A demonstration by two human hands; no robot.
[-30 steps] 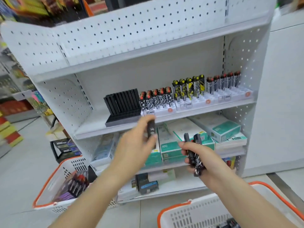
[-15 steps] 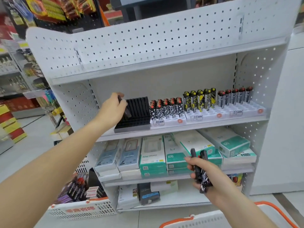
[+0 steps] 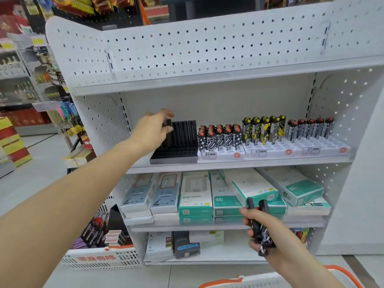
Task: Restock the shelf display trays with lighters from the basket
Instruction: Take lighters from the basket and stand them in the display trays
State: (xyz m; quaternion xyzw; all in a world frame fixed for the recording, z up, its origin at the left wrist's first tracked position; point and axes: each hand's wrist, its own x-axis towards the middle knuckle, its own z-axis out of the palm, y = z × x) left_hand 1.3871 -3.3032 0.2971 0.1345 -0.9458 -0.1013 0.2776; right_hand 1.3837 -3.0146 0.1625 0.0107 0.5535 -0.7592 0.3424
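Observation:
My left hand (image 3: pixel 152 129) reaches to the middle shelf and pinches a black lighter (image 3: pixel 168 124) at the back left corner of the black display tray (image 3: pixel 176 156), beside a row of black lighters standing there. My right hand (image 3: pixel 262 231) is lower, in front of the boxed goods, gripping a bunch of lighters (image 3: pixel 258 225), some black and some black-and-white patterned. White trays (image 3: pixel 270 152) to the right carry rows of star-patterned, yellow-black and striped lighters. A white basket with an orange rim (image 3: pixel 280 280) shows at the bottom edge.
A second white basket (image 3: pixel 99 257) holding packaged goods stands on the floor at the shelf's left foot. Green and grey boxes (image 3: pixel 195 194) fill the shelf below the trays. The front slots of the white trays hold nothing. An aisle with more shelving lies to the left.
My left hand carried the black lighter from chest height up to the black tray's back left corner. My right hand stayed low with its bunch. The view rose and moved closer.

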